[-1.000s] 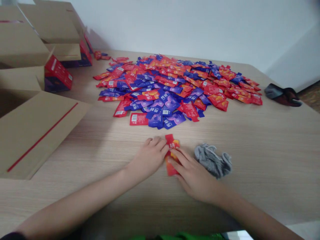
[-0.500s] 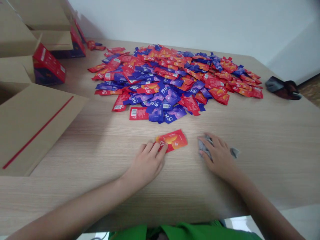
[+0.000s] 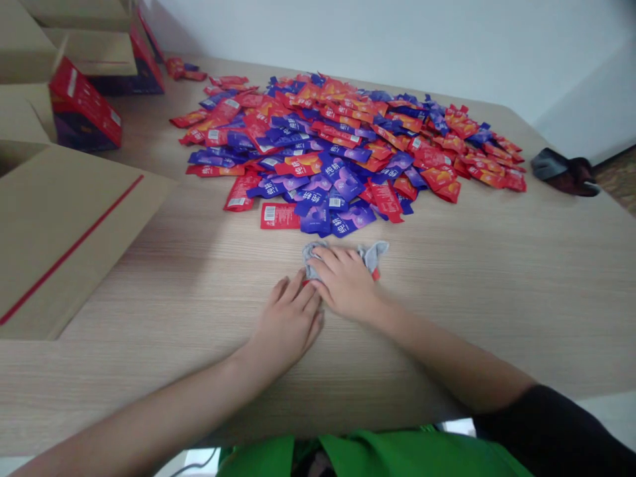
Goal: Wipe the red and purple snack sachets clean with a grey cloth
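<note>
In the head view, my right hand (image 3: 346, 281) presses a crumpled grey cloth (image 3: 376, 255) down on a red sachet (image 3: 376, 273). Its fingers bend over the cloth, which covers nearly all of the sachet; only small red bits show at the edges. My left hand (image 3: 289, 316) rests palm down on the table, its fingers stretched out with small gaps. The fingertips lie at the sachet's left end, right beside the fingers of my right hand. Beyond both hands spreads a large pile of red and purple sachets (image 3: 318, 159).
Open cardboard boxes (image 3: 94, 245) with red and purple sides stand along the left, one flap reaching over the table (image 3: 199, 384). A few red pieces (image 3: 181, 69) lie near the back wall. A dark, crumpled object (image 3: 564, 172) sits by the right edge.
My right hand has moved left with the grey cloth, from bare table onto the red sachet, covering it. My left hand has stayed at the sachet's left end.
</note>
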Demonstrator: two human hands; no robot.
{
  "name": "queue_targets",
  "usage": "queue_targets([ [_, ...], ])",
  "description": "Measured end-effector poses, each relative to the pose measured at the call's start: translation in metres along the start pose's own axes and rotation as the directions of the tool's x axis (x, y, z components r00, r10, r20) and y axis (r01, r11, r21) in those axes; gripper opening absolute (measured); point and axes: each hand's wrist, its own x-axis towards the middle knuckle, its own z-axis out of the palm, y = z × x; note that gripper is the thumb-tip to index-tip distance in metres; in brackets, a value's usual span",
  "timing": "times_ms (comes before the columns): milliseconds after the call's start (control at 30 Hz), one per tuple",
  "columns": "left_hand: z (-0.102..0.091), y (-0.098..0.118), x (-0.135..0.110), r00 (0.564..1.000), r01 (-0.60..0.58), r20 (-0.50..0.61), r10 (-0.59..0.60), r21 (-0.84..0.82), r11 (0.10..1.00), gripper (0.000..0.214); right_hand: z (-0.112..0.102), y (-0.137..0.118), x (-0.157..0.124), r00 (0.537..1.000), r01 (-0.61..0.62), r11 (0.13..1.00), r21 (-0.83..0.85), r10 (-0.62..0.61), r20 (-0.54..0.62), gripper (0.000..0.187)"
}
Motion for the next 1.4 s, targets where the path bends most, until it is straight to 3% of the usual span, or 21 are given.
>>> queue_targets([
  [67, -0.001, -0.001, 0.002, 1.0, 0.0, -0.003, 0.0, 0.002, 1.0, 0.042, 0.014, 0.0, -0.003, 0.995, 0.013, 0.996, -0.087, -0.004, 0.104, 0.034],
  [133, -0.002, -0.002, 0.003, 1.0, -0.01, -0.007, 0.01, 0.007, 1.0, 0.046, 0.018, 0.01, -0.017, 0.992, -0.05, 0.988, -0.148, 0.066, 0.109, 0.033],
  [267, -0.004, -0.005, 0.006, 1.0, -0.014, 0.025, 0.014, 0.01, 1.0, 0.05, 0.002, 0.051, -0.053, 0.964, -0.262, 0.945, -0.194, 0.268, 0.002, 0.03],
  [400, -0.003, -0.008, 0.009, 0.998, -0.032, 0.054, 0.033, -0.012, 0.999, 0.05, -0.02, 0.076, -0.061, 0.933, -0.344, 0.938, -0.034, 0.338, -0.12, 0.024],
  [467, -0.003, -0.008, 0.01, 0.997, -0.043, 0.057, 0.044, -0.021, 0.999, 0.051, -0.023, 0.066, -0.049, 0.929, -0.311, 0.948, 0.067, 0.318, -0.192, 0.024],
  [533, -0.002, -0.007, 0.011, 0.998, -0.042, 0.055, 0.043, -0.024, 0.999, 0.051, -0.018, 0.044, -0.033, 0.955, -0.23, 0.969, 0.084, 0.242, -0.173, 0.027],
  [600, -0.001, -0.006, 0.012, 0.998, -0.029, 0.053, 0.03, -0.024, 0.999, 0.048, -0.008, 0.02, -0.021, 0.993, -0.116, 0.993, 0.015, 0.117, -0.034, 0.028],
  [667, -0.001, -0.006, 0.012, 0.998, -0.017, 0.056, 0.019, -0.021, 1.0, 0.044, 0.002, 0.007, -0.016, 0.993, -0.056, 0.994, -0.093, 0.065, 0.097, 0.026],
  [733, -0.001, -0.006, 0.012, 0.998, -0.018, 0.058, 0.019, -0.016, 1.0, 0.044, 0.006, 0.013, -0.022, 0.984, -0.084, 0.979, -0.187, 0.111, 0.139, 0.025],
  [800, -0.001, -0.008, 0.012, 0.998, -0.021, 0.064, 0.022, -0.011, 1.0, 0.047, 0.001, 0.035, -0.035, 0.977, -0.155, 0.962, -0.223, 0.183, 0.112, 0.026],
  [900, -0.002, -0.008, 0.012, 0.997, -0.027, 0.079, 0.027, -0.002, 1.0, 0.05, -0.018, 0.075, -0.053, 0.962, -0.243, 0.952, -0.187, 0.261, 0.079, 0.026],
  [967, -0.002, -0.007, 0.013, 0.997, -0.03, 0.077, 0.029, 0.003, 1.0, 0.05, -0.031, 0.085, -0.054, 0.956, -0.278, 0.953, -0.118, 0.287, 0.061, 0.025],
  [1100, -0.001, -0.005, 0.013, 0.998, -0.022, 0.06, 0.022, 0.008, 1.0, 0.052, -0.032, 0.052, -0.03, 0.974, -0.223, 0.974, 0.034, 0.224, -0.033, 0.024],
  [1233, -0.001, -0.003, 0.013, 0.997, -0.014, 0.076, 0.014, 0.004, 1.0, 0.049, -0.004, 0.009, -0.012, 0.991, -0.082, 0.996, -0.044, 0.086, 0.1, 0.029],
  [1300, -0.002, -0.004, 0.014, 0.997, -0.019, 0.079, 0.019, 0.002, 1.0, 0.048, 0.005, 0.011, -0.019, 0.987, -0.108, 0.989, -0.103, 0.119, 0.107, 0.032],
  [1400, -0.003, -0.005, 0.014, 0.998, -0.023, 0.064, 0.022, 0.006, 1.0, 0.05, 0.0, 0.044, -0.044, 0.969, -0.23, 0.963, -0.14, 0.24, 0.056, 0.036],
])
